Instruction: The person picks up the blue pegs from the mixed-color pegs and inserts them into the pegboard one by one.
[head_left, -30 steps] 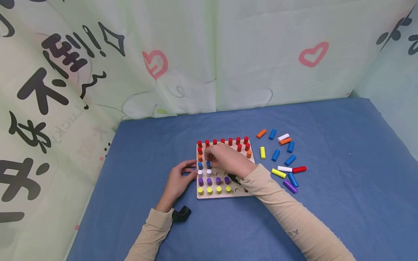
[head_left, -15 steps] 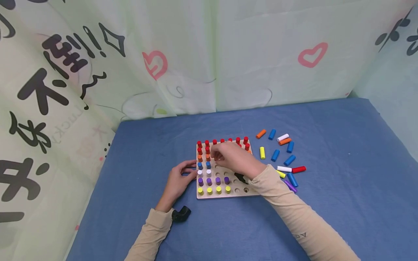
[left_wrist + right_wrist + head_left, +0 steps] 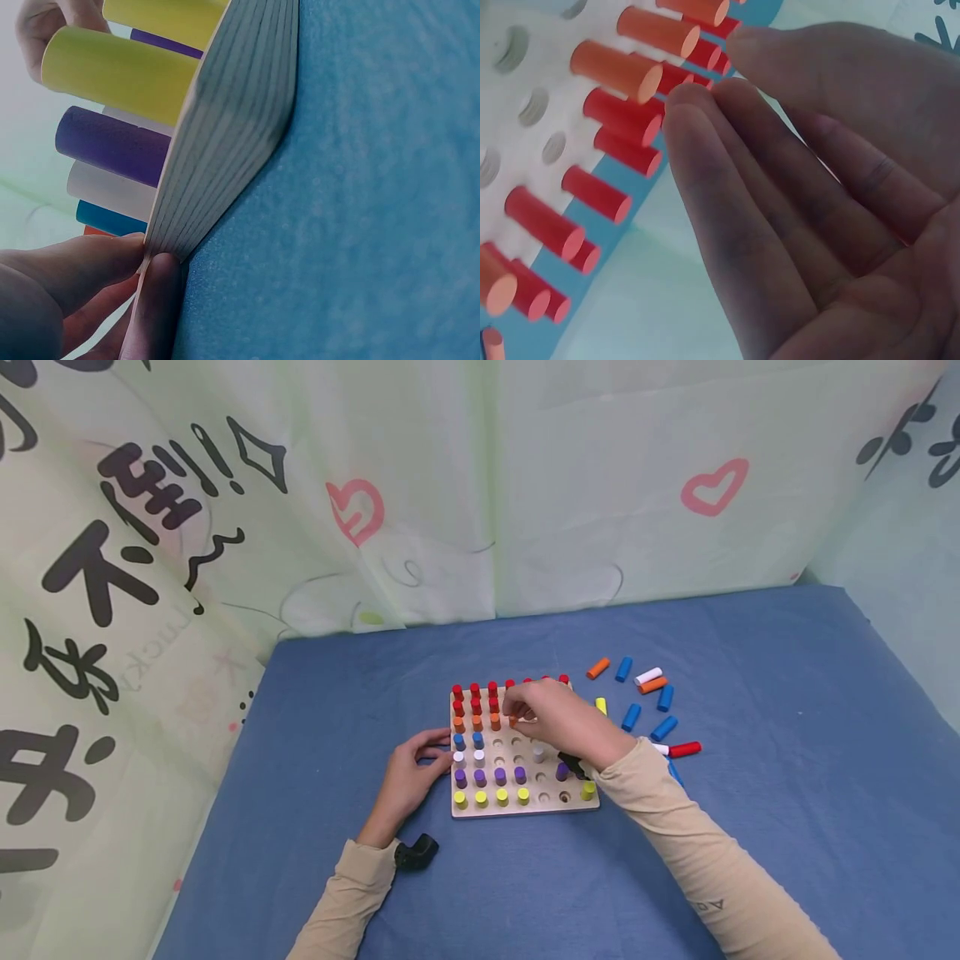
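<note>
A wooden pegboard (image 3: 495,813) carries rows of red, orange, blue, white, purple and yellow pegs. My left hand (image 3: 408,777) rests at its left side; in the left wrist view, fingertips touch the edge of the board (image 3: 232,112). Over the orange row is my right hand (image 3: 558,718), covering part of the board's right side. Seen from the right wrist, this hand (image 3: 817,187) has its thumb apart from its loosely bent fingers and nothing between them. Its fingertips are close to an orange peg (image 3: 615,71) and red pegs (image 3: 622,116) standing in the board.
Loose pegs lie right of the board, including blue pegs (image 3: 664,728), an orange peg (image 3: 653,685), a white peg (image 3: 648,676) and a red peg (image 3: 684,749). Some are partly behind the right forearm. A blue cloth (image 3: 360,693) covers the table, with a printed curtain (image 3: 585,485) behind.
My right hand has moved rightward along the orange row, bringing more standing orange pegs into sight on its left. My left hand has stayed at the board's edge.
</note>
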### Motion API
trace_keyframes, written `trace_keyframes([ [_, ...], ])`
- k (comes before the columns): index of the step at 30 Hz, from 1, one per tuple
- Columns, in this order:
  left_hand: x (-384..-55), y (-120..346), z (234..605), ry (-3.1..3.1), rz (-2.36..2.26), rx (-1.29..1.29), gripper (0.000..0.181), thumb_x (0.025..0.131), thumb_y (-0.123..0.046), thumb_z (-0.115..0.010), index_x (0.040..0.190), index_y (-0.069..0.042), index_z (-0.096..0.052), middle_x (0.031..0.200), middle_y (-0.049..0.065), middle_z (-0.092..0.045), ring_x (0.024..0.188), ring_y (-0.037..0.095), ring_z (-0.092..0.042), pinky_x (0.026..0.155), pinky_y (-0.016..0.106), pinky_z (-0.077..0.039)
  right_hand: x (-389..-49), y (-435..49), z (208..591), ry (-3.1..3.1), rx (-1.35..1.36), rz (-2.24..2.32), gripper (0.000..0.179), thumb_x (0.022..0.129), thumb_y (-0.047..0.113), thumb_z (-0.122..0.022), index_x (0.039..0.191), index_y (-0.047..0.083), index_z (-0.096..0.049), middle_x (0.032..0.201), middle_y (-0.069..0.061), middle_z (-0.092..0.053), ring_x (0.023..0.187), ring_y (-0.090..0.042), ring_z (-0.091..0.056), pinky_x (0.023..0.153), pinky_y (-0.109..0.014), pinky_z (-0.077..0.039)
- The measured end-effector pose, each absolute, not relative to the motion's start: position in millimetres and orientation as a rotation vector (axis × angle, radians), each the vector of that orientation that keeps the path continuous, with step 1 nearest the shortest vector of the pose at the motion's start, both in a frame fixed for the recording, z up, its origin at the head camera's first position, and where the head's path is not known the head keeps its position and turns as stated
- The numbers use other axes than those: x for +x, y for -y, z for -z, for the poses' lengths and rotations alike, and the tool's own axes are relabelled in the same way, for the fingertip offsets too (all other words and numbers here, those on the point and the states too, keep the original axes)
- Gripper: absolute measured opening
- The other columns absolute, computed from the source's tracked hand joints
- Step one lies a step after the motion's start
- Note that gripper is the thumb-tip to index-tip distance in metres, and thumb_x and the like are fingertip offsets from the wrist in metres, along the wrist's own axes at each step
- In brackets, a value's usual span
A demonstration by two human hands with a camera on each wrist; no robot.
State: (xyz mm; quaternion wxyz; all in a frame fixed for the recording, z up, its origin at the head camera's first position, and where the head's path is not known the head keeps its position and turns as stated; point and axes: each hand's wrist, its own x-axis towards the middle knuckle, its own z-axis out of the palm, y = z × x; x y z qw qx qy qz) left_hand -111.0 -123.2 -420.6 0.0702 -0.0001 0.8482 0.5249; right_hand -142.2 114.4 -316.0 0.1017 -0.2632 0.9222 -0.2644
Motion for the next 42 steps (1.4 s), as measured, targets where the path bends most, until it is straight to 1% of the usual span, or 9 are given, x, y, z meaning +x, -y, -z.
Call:
trace_keyframes([
  [6,-111,124,420,-2.567,-1.562,-0.005,0.038,0.092,-0.012,-0.07,0.13,-0.01,-0.064,0.119,0.006,-0.068,0.096,0.016,-0.066,0.079,0.029,-0.056,-141,-124,314,-2.734,-0.733,0.783,0.013,0.086,0.001,-0.074,0.098,0.004,-0.07,0.091,-0.003,-0.069,0.089,-0.02,-0.066,0.082,-0.037,-0.056],
  [11,-111,125,419,-2.554,-1.569,-0.014,0.038,0.093,-0.013,-0.07,0.13,-0.01,-0.064,0.12,0.007,-0.068,0.097,0.018,-0.066,0.082,0.033,-0.056,-141,-133,316,-2.742,-0.723,0.801,0.014,0.086,0.001,-0.074,0.099,0.004,-0.07,0.093,-0.005,-0.069,0.09,-0.021,-0.066,0.083,-0.038,-0.056],
  [17,-110,126,420,-2.549,-1.554,-0.036,0.038,0.093,-0.014,-0.071,0.13,-0.012,-0.064,0.121,0.006,-0.068,0.098,0.018,-0.067,0.085,0.035,-0.056,-141,-144,317,-2.739,-0.711,0.805,0.015,0.087,0.0,-0.073,0.101,0.001,-0.069,0.1,-0.011,-0.07,0.093,-0.024,-0.067,0.085,-0.04,-0.056],
  [21,-110,125,419,-2.554,-1.542,-0.041,0.039,0.092,-0.015,-0.071,0.131,-0.013,-0.064,0.121,0.004,-0.068,0.098,0.017,-0.066,0.085,0.035,-0.056,-141,-151,316,-2.75,-0.695,0.8,0.015,0.086,-0.001,-0.074,0.1,0.002,-0.069,0.096,-0.009,-0.07,0.09,-0.023,-0.065,0.083,-0.041,-0.055],
  [23,-109,125,418,-2.554,-1.544,-0.035,0.039,0.092,-0.015,-0.071,0.131,-0.013,-0.064,0.121,0.004,-0.067,0.098,0.017,-0.066,0.085,0.035,-0.056,-141,-155,317,-2.763,-0.69,0.797,0.015,0.085,0.0,-0.075,0.099,0.003,-0.07,0.095,-0.008,-0.07,0.087,-0.022,-0.063,0.081,-0.04,-0.055],
  [26,-109,125,417,-2.553,-1.546,-0.031,0.039,0.092,-0.015,-0.071,0.13,-0.012,-0.064,0.122,0.005,-0.067,0.098,0.018,-0.066,0.084,0.036,-0.056,-141,-160,317,-2.778,-0.681,0.793,0.016,0.084,0.0,-0.075,0.099,0.002,-0.07,0.094,-0.009,-0.07,0.087,-0.023,-0.064,0.081,-0.041,-0.055],
  [31,-108,125,418,-2.545,-1.559,-0.03,0.039,0.093,-0.014,-0.071,0.131,-0.012,-0.064,0.125,0.004,-0.066,0.098,0.018,-0.066,0.083,0.035,-0.056,-141,-169,317,-2.791,-0.671,0.786,0.015,0.084,0.001,-0.076,0.097,0.003,-0.069,0.093,-0.008,-0.07,0.095,-0.029,-0.067,0.086,-0.046,-0.055],
  [34,-109,124,420,-2.544,-1.559,-0.028,0.039,0.093,-0.014,-0.071,0.131,-0.013,-0.064,0.125,0.004,-0.067,0.098,0.017,-0.066,0.082,0.033,-0.056,-141,-175,317,-2.796,-0.662,0.788,0.014,0.083,0.002,-0.077,0.095,0.003,-0.07,0.092,-0.007,-0.07,0.097,-0.031,-0.068,0.087,-0.047,-0.054],
  [42,-109,124,421,-2.535,-1.571,-0.015,0.038,0.093,-0.013,-0.071,0.13,-0.012,-0.064,0.123,0.006,-0.067,0.097,0.017,-0.066,0.08,0.03,-0.057,-141,-188,320,-2.82,-0.642,0.751,0.018,0.083,0.001,-0.077,0.1,0.002,-0.069,0.102,-0.012,-0.071,0.102,-0.033,-0.067,0.089,-0.049,-0.053],
])
